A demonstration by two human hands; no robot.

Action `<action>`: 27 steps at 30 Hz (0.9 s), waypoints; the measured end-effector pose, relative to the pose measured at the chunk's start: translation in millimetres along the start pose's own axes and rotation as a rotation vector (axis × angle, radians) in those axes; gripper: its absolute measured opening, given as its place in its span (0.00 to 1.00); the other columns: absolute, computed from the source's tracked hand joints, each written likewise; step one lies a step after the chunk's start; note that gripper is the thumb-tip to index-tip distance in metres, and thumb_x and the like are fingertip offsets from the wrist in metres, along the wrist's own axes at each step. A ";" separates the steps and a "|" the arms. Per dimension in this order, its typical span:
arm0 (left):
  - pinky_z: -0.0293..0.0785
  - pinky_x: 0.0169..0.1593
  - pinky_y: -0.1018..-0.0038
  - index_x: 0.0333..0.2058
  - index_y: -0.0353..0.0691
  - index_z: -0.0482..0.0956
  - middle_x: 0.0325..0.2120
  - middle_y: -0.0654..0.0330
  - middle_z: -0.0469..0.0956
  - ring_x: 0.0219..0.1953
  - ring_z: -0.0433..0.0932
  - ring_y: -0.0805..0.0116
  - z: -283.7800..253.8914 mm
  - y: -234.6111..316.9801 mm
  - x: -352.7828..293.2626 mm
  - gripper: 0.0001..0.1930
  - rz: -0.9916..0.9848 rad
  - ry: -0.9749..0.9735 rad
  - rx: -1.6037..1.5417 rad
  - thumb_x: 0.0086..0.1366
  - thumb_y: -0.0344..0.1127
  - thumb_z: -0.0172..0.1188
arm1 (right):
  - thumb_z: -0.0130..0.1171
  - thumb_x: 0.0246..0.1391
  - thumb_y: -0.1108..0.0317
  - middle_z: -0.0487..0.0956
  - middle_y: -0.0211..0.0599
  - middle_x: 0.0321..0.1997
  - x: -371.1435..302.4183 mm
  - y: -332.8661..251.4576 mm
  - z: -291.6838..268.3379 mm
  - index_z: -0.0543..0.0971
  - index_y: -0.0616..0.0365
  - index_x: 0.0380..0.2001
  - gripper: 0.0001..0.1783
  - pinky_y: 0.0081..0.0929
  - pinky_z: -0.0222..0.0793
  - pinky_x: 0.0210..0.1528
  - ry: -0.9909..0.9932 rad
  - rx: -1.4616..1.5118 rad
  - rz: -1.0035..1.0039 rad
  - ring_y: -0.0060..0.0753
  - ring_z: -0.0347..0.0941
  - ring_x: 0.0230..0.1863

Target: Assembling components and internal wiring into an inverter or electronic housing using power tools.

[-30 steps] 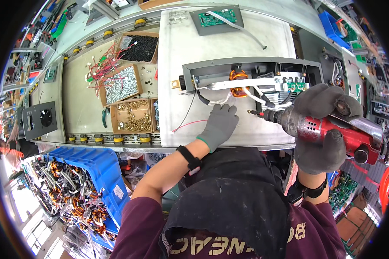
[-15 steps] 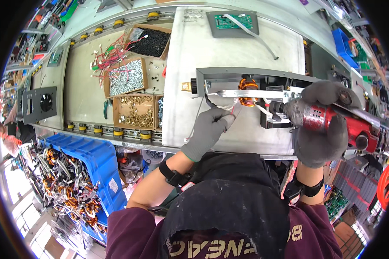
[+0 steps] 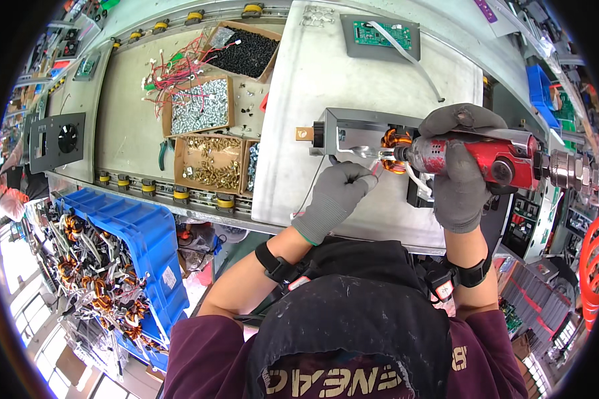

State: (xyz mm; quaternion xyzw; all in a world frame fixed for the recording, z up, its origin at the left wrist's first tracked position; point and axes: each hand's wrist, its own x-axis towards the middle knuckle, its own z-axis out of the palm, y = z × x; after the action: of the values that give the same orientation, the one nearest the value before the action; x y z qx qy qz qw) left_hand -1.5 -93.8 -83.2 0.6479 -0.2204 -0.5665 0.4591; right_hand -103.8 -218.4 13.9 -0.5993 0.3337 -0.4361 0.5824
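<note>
My right hand (image 3: 460, 189), in a grey glove, is wrapped round a red air-powered driver (image 3: 502, 166) lying level, its nose pointing left. The driver's tip reaches over a copper-wound coil (image 3: 394, 139) inside a grey metal housing (image 3: 363, 118). At the housing's near side, my gloved left hand (image 3: 336, 199) is closed, thumb and finger pinched on a thin wire end with a reddish sleeve (image 3: 377, 169). A silvery strip (image 3: 363, 151) runs from the coil toward the housing's left end. Whether the bit touches a screw is hidden.
Left of the white work board (image 3: 293, 86) stand cardboard trays of brass screws (image 3: 209, 174), silver screws (image 3: 203, 106) and black screws (image 3: 249, 53). Red wires (image 3: 173, 70) lie beside them. A panel with a green circuit board (image 3: 383, 33) is behind; a blue crate (image 3: 136, 223) of coils stands lower left.
The driver has moved left along the housing, its tip now over the coil. My left hand stays pinched by the wire end. The whole view has shifted slightly.
</note>
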 end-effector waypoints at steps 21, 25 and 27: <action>0.66 0.31 0.79 0.38 0.32 0.79 0.26 0.63 0.77 0.27 0.69 0.80 1.4 16.4 -5.4 0.14 0.055 -0.024 0.119 0.61 0.38 0.58 | 0.66 0.45 0.63 0.76 0.44 0.39 -29.9 -43.9 -41.6 0.68 0.57 0.44 0.25 0.31 0.73 0.38 -0.071 -0.031 -0.224 0.38 0.74 0.39; 0.69 0.39 0.79 0.41 0.30 0.77 0.31 0.61 0.77 0.33 0.73 0.77 -4.4 7.6 1.2 0.15 0.152 -0.055 0.084 0.62 0.38 0.55 | 0.66 0.47 0.59 0.67 0.33 0.29 -73.4 -87.6 -100.2 0.64 0.52 0.35 0.21 0.27 0.63 0.25 -0.004 -0.139 -0.202 0.31 0.64 0.26; 0.71 0.42 0.76 0.40 0.29 0.77 0.32 0.59 0.78 0.36 0.76 0.73 -7.5 -1.9 8.0 0.15 0.122 -0.081 0.060 0.64 0.37 0.53 | 0.67 0.45 0.62 0.68 0.33 0.27 -122.5 -91.9 -154.1 0.64 0.52 0.35 0.21 0.27 0.64 0.24 0.004 -0.050 0.135 0.31 0.64 0.24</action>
State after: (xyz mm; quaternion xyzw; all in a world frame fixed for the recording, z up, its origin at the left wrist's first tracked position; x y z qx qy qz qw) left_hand 7.2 -96.7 -89.5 0.6234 -0.2948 -0.5564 0.4636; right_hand -302.8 -160.9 79.3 -0.5889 0.3851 -0.3887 0.5948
